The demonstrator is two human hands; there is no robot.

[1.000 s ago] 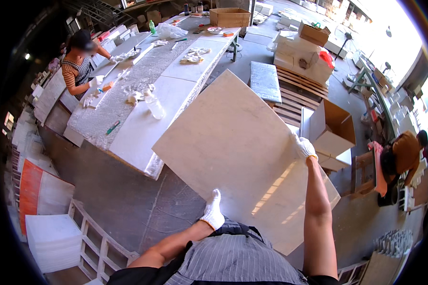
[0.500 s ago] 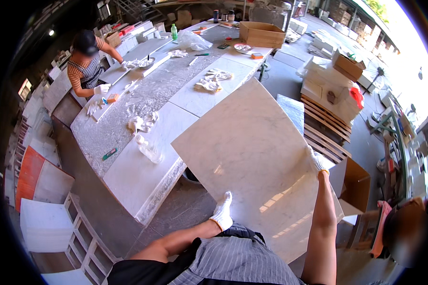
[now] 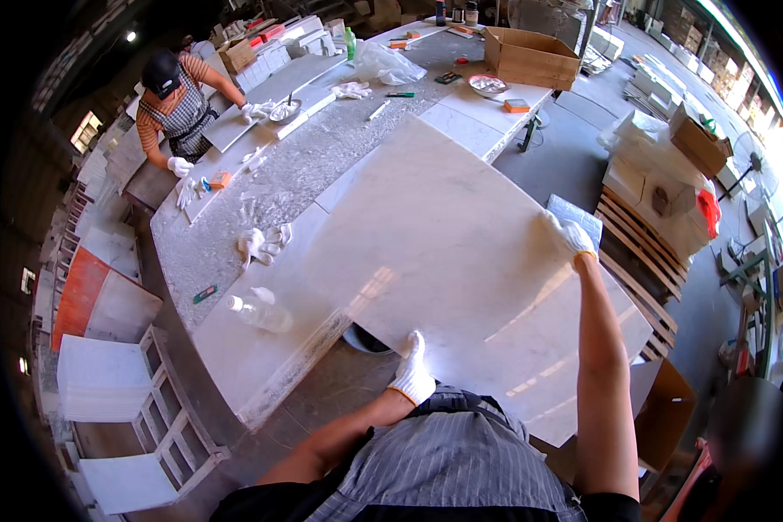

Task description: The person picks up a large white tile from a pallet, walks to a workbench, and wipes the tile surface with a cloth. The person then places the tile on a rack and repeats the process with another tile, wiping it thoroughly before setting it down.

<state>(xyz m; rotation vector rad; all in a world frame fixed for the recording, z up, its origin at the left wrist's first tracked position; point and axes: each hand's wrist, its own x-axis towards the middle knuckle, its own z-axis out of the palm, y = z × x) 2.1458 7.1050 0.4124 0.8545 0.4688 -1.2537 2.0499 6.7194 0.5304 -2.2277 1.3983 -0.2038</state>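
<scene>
Clear plastic bottle (image 3: pixel 265 315) on worktable (image 3: pixel 191 235), left of the grip; any label too small to read. Floor strip (image 3: pixel 339 383) shows between table edge and left hand (image 3: pixel 413 372), which is clamped on pale slab (image 3: pixel 461 261), thumb on top, near-left edge. Slab spans hand to hand, covering more of the table in view than a second ago; can't tell if touching. Right hand (image 3: pixel 570 237) clamped on far-right edge, wooden pallet (image 3: pixel 639 244) beyond.

No text, number, brand or sign can be read (far-off details are too small to tell).
</scene>
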